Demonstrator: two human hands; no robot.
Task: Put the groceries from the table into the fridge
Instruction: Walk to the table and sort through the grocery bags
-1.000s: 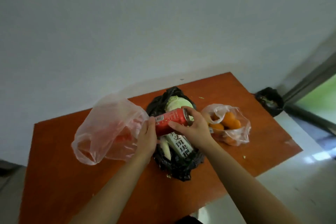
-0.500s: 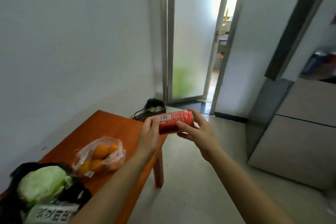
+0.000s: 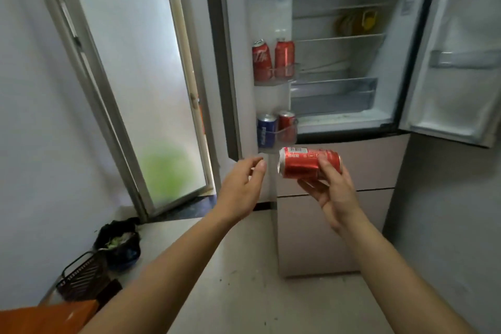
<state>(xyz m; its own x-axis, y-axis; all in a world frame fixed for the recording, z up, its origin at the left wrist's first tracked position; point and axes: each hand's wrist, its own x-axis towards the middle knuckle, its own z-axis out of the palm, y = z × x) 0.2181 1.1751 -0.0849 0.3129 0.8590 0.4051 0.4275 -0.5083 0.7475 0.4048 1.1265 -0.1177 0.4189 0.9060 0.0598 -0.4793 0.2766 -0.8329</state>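
Right hand (image 3: 333,192) grips red can (image 3: 309,163) sideways, held in air before my open fridge (image 3: 347,122), just under left door's lower shelf (image 3: 267,148). Left hand (image 3: 241,187) hovers beside can, apart from it, fingers loosely curled, holding nothing. Blue can (image 3: 266,130) and three shelved red cans (image 3: 284,57) stand on door shelves. Orange table (image 3: 40,317) corner bottom left.

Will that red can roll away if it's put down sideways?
Probably yes: the red can is round and lies on its side in the right hand. Stood upright like the shelved cans, it should stay put.
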